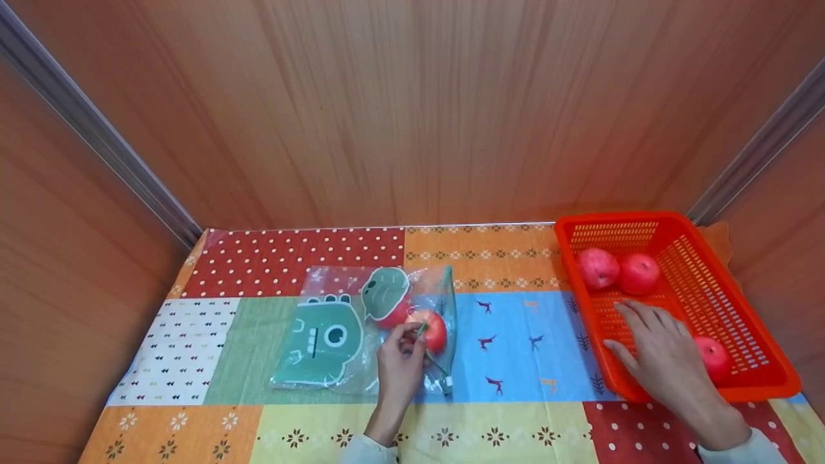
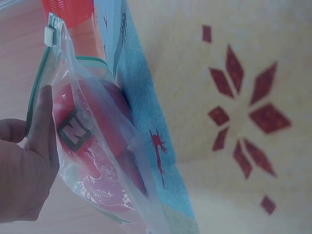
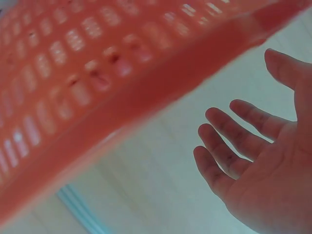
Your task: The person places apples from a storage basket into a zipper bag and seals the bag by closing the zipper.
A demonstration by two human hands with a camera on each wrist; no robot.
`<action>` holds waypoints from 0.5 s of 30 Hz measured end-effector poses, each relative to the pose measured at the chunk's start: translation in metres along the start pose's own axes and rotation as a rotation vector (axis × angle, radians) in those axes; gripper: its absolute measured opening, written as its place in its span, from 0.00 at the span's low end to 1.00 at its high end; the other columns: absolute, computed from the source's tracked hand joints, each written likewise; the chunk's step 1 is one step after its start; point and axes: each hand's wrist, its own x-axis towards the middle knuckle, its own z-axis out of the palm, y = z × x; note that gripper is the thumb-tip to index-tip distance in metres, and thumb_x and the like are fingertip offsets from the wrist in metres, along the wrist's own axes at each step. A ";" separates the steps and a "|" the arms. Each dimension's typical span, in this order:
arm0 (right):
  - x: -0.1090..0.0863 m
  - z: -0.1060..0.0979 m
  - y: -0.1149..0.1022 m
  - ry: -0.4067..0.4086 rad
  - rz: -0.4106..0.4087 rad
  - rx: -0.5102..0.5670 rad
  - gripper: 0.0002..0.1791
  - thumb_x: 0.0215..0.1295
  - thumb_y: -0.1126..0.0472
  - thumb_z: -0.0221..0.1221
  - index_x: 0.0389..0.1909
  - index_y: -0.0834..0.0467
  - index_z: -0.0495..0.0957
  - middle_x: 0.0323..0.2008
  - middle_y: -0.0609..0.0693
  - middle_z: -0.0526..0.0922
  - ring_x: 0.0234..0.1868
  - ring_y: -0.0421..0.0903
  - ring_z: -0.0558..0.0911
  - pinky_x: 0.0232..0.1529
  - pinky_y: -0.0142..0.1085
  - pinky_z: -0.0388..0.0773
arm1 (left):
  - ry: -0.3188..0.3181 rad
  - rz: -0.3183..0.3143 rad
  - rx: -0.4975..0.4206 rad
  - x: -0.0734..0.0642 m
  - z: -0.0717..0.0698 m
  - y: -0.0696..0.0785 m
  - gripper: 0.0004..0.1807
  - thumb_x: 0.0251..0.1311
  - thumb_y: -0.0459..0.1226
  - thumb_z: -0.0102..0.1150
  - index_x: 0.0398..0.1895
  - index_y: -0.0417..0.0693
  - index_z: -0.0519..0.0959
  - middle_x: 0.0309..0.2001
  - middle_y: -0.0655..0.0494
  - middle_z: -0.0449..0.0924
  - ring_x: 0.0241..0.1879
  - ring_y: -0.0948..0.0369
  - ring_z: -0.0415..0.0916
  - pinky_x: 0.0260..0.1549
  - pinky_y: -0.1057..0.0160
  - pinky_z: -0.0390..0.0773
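Note:
My left hand (image 1: 401, 361) pinches the green zip edge of a clear slider bag (image 1: 374, 348) printed with a green cartoon monster, its mouth facing right. Inside the bag, just behind that edge, sits a red apple (image 1: 435, 334); more red shows beside it, partly covered by the print. In the left wrist view, the white slider (image 2: 49, 36) is at the end of the zip. My right hand (image 1: 667, 351) hovers palm down over the red basket (image 1: 754, 316), fingers spread and holding nothing. Near its knuckles lies one apple (image 1: 713, 358).
Two more apples (image 1: 638, 274) sit side by side at the basket's back left. A patchwork tablecloth (image 1: 515, 361) covers the table. Wood-grain panels (image 1: 451, 116) close off the back and both sides, the back one right behind the basket.

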 end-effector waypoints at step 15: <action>-0.006 -0.004 0.040 -0.053 0.058 -0.011 0.42 0.51 0.59 0.80 0.65 0.71 0.73 0.62 0.73 0.75 0.55 0.72 0.74 0.57 0.73 0.74 | -0.003 -0.010 -0.013 0.001 -0.001 -0.001 0.13 0.69 0.26 0.62 0.54 0.39 0.82 0.40 0.48 0.81 0.33 0.57 0.82 0.30 0.64 0.88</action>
